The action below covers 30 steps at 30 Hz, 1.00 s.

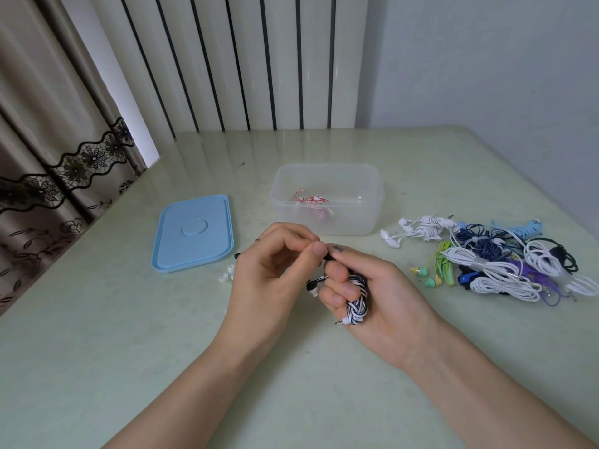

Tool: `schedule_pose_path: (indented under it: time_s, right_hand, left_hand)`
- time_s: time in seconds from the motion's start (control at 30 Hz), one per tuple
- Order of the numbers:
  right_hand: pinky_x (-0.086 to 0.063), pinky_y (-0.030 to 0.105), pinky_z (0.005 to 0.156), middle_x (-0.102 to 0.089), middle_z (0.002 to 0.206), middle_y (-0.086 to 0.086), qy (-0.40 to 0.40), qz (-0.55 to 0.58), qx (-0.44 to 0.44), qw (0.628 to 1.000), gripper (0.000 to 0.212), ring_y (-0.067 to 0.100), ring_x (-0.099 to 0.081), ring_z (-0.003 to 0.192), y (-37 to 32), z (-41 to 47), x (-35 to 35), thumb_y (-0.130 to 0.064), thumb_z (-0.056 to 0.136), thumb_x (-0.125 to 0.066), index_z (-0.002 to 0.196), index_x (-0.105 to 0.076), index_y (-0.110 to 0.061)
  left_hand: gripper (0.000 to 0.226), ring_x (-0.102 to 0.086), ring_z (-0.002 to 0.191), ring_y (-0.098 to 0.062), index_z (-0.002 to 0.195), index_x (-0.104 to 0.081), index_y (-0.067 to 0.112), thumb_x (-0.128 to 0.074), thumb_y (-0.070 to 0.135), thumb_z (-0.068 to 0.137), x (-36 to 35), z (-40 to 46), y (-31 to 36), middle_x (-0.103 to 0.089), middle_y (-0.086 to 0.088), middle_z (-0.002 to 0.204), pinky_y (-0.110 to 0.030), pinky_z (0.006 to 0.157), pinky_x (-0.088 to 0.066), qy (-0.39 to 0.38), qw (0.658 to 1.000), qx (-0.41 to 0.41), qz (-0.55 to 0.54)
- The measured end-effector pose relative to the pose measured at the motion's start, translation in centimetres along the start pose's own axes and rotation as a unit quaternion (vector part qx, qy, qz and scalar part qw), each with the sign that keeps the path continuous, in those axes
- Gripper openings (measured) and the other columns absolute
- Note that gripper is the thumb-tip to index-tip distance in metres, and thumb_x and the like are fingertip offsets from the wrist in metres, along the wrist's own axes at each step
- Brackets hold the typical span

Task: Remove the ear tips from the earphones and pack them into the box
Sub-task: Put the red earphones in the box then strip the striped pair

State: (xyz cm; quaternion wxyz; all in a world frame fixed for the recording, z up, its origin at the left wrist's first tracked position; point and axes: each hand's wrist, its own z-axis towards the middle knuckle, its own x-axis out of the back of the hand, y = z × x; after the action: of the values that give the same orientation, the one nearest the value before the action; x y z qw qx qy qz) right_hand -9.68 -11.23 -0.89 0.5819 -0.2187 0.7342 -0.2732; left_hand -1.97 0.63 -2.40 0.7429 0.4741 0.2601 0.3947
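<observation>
My right hand [372,286] grips a coiled black-and-white earphone bundle [356,299], its plug poking out below the fingers. One black earbud sits between the thumbs, where my left hand [269,270] pinches its tip [328,256]. The second earbud [312,285] dangles between the hands. Beyond the hands stands the clear plastic box [372,202], open, with a red-and-white earphone [312,204] inside. Small white ear tips [227,273] lie on the table just left of my left hand.
A light blue lid [194,233] lies flat to the left of the box. A pile of several coiled earphones [492,260], white, blue, green and purple, sits at the right. The pale green table [129,351] meets a curtain at left and a radiator behind.
</observation>
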Motion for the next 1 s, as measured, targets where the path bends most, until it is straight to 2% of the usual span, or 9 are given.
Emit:
schedule_pose_path:
  time_s: [0.13, 0.23, 0.47, 0.67, 0.77, 1.0]
  right_hand:
    - [-0.034, 0.022, 0.044, -0.047, 0.058, 0.001, 0.011, -0.025, 0.026, 0.999, 0.01, 0.009, -0.034, 0.041, 0.18, 0.02, 0.0, -0.007, 0.096, -0.047, 0.087, -0.049, -0.01]
    - [-0.035, 0.022, 0.044, -0.047, 0.059, 0.002, 0.012, -0.029, 0.041, 0.999, 0.01, 0.008, -0.034, 0.04, 0.24, 0.0, -0.07, -0.005, 0.095, -0.047, 0.087, -0.049, -0.009]
    - [-0.035, 0.021, 0.044, -0.047, 0.059, 0.002, 0.005, -0.023, 0.053, 0.998, 0.011, 0.007, -0.035, 0.04, 0.18, -0.13, -0.09, -0.004, 0.095, -0.048, 0.085, -0.049, -0.009]
    - [-0.035, 0.022, 0.044, -0.046, 0.059, 0.003, -0.001, -0.026, 0.058, 0.998, 0.01, 0.008, -0.034, 0.04, 0.23, -0.1, -0.03, -0.006, 0.092, -0.051, 0.083, -0.049, -0.009]
    - [-0.036, 0.022, 0.044, -0.046, 0.059, 0.003, -0.006, -0.027, 0.06, 0.998, 0.007, 0.008, -0.035, 0.04, 0.21, -0.13, -0.04, -0.007, 0.09, -0.052, 0.084, -0.049, -0.009]
    - [-0.035, 0.021, 0.044, -0.046, 0.057, 0.001, -0.014, -0.031, 0.052, 0.998, 0.005, 0.007, -0.034, 0.039, 0.09, -0.3, -0.1, -0.01, 0.087, -0.054, 0.086, -0.049, -0.01]
  left_hand:
    - [0.013, -0.066, 0.08, -0.018, 0.084, -0.062, -0.002, -0.067, 0.005, 0.093, -0.32, 0.02, 0.08, -0.068, -0.006, 0.083, -0.027, 0.077, -0.054, 0.009, 0.999, 0.032, -0.039]
    - [0.012, -0.068, 0.075, -0.014, 0.087, -0.059, -0.004, -0.066, 0.002, 0.093, -0.42, -0.03, 0.35, -0.071, -0.003, 0.075, -0.021, 0.074, -0.052, -0.001, 0.997, 0.049, -0.057]
    - [0.008, -0.069, 0.074, -0.01, 0.089, -0.059, -0.001, -0.067, 0.001, 0.092, -0.47, 0.03, 0.52, -0.071, 0.001, 0.071, -0.018, 0.073, -0.051, -0.007, 0.994, 0.071, -0.083]
    - [0.012, -0.069, 0.078, -0.016, 0.089, -0.058, -0.006, -0.068, 0.0, 0.092, -0.22, 0.07, 0.08, -0.071, -0.007, 0.076, -0.026, 0.078, -0.055, -0.005, 0.997, 0.059, -0.055]
    - [0.013, -0.066, 0.079, -0.019, 0.087, -0.057, -0.008, -0.067, -0.001, 0.091, -0.08, 0.15, 0.07, -0.066, -0.018, 0.087, -0.026, 0.075, -0.055, -0.014, 0.998, 0.042, -0.047]
    - [0.012, -0.066, 0.08, -0.017, 0.082, -0.064, 0.004, -0.07, -0.003, 0.09, 0.43, 0.21, 0.14, -0.068, -0.003, 0.092, -0.024, 0.073, -0.052, -0.037, 0.998, 0.038, -0.036]
